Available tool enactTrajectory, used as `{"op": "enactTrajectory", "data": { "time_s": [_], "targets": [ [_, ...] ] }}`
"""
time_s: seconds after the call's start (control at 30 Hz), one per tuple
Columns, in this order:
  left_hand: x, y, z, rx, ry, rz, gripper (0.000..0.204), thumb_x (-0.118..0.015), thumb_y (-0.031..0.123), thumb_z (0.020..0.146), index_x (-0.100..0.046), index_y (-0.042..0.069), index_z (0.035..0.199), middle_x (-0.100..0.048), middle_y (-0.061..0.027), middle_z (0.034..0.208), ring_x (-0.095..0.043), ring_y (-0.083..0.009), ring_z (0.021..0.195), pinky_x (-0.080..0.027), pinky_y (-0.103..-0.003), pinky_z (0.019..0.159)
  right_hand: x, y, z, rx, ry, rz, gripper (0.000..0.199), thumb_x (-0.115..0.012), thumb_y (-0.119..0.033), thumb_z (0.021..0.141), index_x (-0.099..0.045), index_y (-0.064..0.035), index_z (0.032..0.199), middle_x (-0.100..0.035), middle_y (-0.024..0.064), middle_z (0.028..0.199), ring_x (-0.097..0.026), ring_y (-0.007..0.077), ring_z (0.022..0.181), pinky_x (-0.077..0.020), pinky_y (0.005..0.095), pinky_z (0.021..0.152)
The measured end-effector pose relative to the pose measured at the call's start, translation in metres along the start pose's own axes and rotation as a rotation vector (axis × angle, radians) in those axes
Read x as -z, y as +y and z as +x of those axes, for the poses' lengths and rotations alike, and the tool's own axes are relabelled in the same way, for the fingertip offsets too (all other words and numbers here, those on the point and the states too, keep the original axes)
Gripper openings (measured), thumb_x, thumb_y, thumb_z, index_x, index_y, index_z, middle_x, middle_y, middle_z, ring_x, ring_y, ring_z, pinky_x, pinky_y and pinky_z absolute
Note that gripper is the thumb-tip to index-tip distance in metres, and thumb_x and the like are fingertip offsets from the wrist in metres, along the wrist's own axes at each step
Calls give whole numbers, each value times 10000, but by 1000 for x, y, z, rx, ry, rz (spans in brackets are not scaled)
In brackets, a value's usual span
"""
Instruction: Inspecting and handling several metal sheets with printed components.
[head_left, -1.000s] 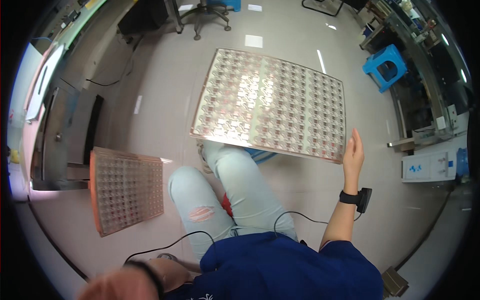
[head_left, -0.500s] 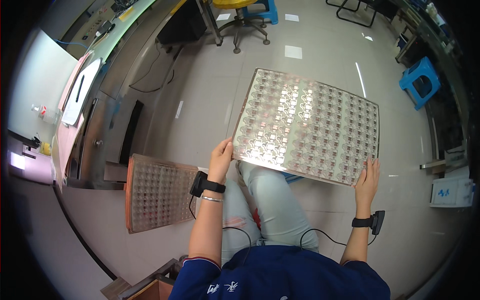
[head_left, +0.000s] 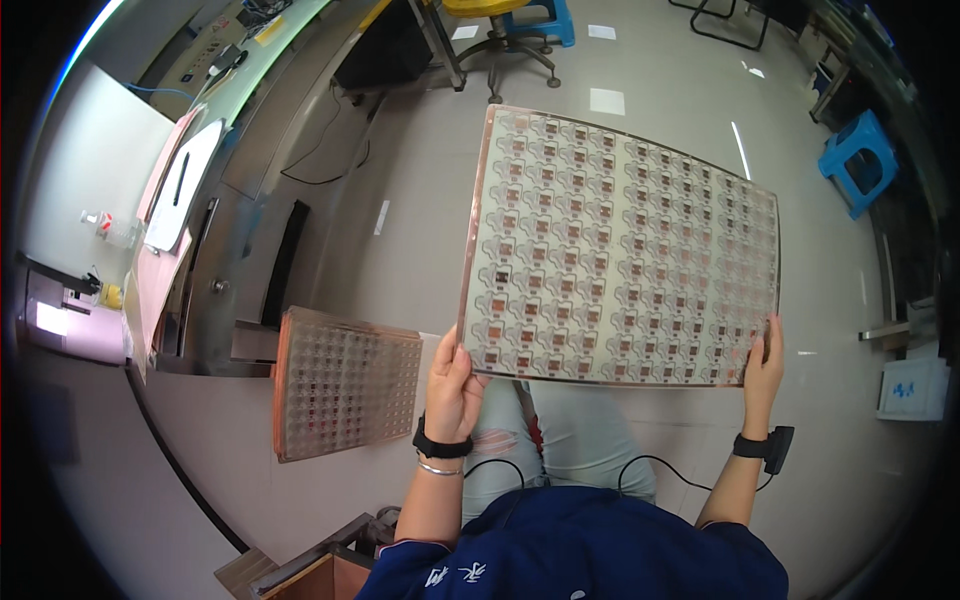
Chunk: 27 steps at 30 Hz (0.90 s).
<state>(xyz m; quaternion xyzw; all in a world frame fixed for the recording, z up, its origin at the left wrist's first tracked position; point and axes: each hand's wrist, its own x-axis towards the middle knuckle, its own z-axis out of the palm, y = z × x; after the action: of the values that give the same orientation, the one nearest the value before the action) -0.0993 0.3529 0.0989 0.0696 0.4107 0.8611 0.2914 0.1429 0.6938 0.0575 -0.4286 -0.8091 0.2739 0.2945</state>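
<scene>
A large flat circuit board panel (head_left: 620,250), pale with rows of small repeated copper-coloured patterns, is held up in front of me above my lap. My left hand (head_left: 456,392) grips its lower left corner, thumb on the near face. At the lower right edge, my right hand (head_left: 763,365) holds the panel with its fingers along the side. The panel is tilted, its patterned face toward me. To the left, a stack of similar panels (head_left: 345,385) with copper-coloured edges stands beside my left knee, apart from my hands.
A workbench (head_left: 225,100) runs along the left with a notepad (head_left: 185,185), a pen and a plastic bottle (head_left: 105,225). Blue stools (head_left: 858,165), a yellow swivel stool (head_left: 485,8) and a white box (head_left: 912,390) stand on the floor. A wooden chair part (head_left: 310,570) is near my left elbow.
The panel has turned and tilted more toward me, so its bright glare is gone. My left hand has moved lower and slightly right, its wrist rotated. The whole view has shifted a little.
</scene>
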Motion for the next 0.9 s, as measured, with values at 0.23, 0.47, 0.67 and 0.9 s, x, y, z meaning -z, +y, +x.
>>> {"op": "enactTrajectory", "data": {
  "time_s": [0.23, 0.47, 0.67, 0.9],
  "targets": [
    [27, 4, -21, -79, 100, -183, 415, -432, 230, 955, -341, 72, 1328, -457, -90, 1302, -471, -223, 1174, -404, -405, 986, 34, -11, 23, -274, -113, 565, 372, -470, -144, 937, -460, -13, 1285, -593, 29, 1001, -535, 62, 773, -429, 181, 663],
    [68, 19, -38, -155, 184, -213, 393, -433, 269, 952, -387, 80, 1294, -483, -82, 1277, -479, -221, 1160, -399, -414, 977, 32, -52, 13, -264, -296, 866, 327, -521, -185, 918, -529, 1, 1187, -571, -29, 929, -482, 33, 791, -396, 182, 710],
    [100, 22, -46, -184, 207, -253, 419, -442, 253, 948, -365, 95, 1328, -483, -62, 1287, -469, -203, 1169, -387, -410, 989, 27, -78, 6, -231, -400, 986, 313, -546, -170, 897, -536, 0, 1159, -582, 1, 1021, -501, 72, 909, -385, 232, 830],
    [118, 28, -50, -189, 209, -332, 407, -427, 255, 954, -390, 90, 1324, -474, -67, 1311, -468, -210, 1173, -378, -417, 998, 30, -96, -5, -129, -465, 981, 323, -506, -168, 910, -506, 15, 1176, -591, 54, 1072, -552, 115, 949, -433, 269, 842]
  ]
}}
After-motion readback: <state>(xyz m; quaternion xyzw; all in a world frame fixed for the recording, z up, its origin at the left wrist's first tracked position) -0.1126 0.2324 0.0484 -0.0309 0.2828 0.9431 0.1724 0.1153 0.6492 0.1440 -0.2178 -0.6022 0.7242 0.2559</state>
